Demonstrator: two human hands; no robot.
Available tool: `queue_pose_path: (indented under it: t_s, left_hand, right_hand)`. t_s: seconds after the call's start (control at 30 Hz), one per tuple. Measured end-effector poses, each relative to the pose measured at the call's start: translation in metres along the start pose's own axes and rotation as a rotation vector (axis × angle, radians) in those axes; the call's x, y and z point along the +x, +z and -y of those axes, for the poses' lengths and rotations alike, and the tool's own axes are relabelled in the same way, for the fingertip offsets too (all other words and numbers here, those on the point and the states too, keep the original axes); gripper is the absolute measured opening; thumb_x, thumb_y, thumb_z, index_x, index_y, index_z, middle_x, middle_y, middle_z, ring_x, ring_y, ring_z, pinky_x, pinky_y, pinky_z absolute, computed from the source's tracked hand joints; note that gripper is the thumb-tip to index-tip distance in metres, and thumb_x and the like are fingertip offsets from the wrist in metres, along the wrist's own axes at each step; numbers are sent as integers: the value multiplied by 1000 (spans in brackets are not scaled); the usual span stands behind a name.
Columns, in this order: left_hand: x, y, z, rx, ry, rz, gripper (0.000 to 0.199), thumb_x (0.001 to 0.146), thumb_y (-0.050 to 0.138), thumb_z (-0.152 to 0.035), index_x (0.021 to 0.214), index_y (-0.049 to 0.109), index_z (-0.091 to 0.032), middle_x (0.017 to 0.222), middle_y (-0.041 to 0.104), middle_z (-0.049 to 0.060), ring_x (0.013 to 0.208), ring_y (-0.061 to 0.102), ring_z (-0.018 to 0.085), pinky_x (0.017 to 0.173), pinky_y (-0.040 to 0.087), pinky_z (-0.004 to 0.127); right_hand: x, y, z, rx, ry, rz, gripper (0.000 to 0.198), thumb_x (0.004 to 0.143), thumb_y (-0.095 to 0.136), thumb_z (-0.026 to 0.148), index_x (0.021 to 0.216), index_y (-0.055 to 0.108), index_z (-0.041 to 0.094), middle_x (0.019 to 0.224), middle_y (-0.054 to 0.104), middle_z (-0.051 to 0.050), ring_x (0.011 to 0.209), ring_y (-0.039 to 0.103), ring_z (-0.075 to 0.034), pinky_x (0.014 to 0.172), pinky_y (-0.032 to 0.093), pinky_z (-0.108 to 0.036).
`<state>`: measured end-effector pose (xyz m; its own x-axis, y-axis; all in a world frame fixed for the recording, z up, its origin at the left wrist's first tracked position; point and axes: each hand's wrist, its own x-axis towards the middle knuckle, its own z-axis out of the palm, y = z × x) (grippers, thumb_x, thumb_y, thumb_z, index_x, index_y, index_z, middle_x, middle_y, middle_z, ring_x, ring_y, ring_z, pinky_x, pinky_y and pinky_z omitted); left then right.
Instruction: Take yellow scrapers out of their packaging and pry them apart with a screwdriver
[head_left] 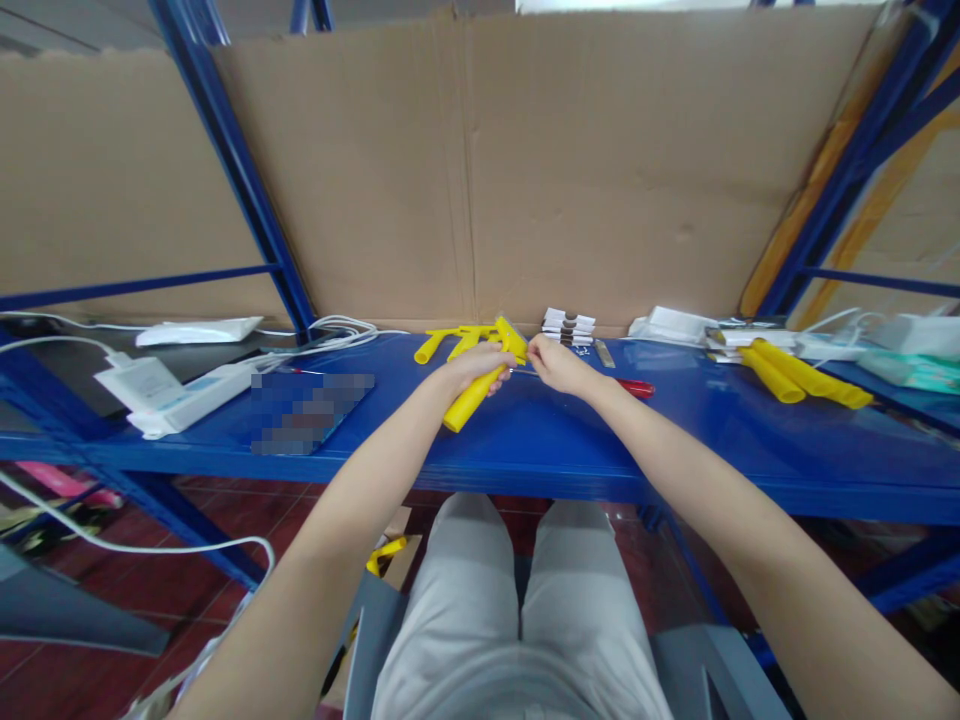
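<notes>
My left hand point(484, 365) is closed round a yellow plastic tool point(471, 402) with a tube-shaped handle and an angled head. Its handle points down toward the table's front edge. At the tool's head, the fingers of my right hand point(551, 362) are pinched together. Whatever they grip is too small or hidden to make out. More yellow plastic tools point(429, 347) of similar shape lie just behind my left hand. A red-handled tool point(636, 388) rests on the table, partly behind my right forearm; a thin shaft seems to run from it toward my hands.
On the blue table point(570, 450) stand a stack of small white packs point(568, 327), a small flat metal piece point(604, 353), yellow tubes point(810, 375) at right, and a white power strip point(195, 400) with cables at left. A cardboard panel point(600, 170) closes off the back.
</notes>
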<state>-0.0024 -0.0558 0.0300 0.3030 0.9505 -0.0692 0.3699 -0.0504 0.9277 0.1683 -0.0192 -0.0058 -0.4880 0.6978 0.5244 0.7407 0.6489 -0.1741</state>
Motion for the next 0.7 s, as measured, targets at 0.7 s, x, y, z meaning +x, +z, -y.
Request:
queue_pose_path:
  t_s: [0.7]
  left_hand:
    - [9, -7, 7, 72, -23, -59, 8, 82, 48, -12, 82, 45, -19, 46, 45, -7, 33, 42, 9, 36, 31, 21]
  right_hand:
    - [-6, -35, -30, -160, 304, 68, 18, 88, 40, 11, 98, 55, 12, 93, 68, -16, 78, 60, -20, 68, 41, -27]
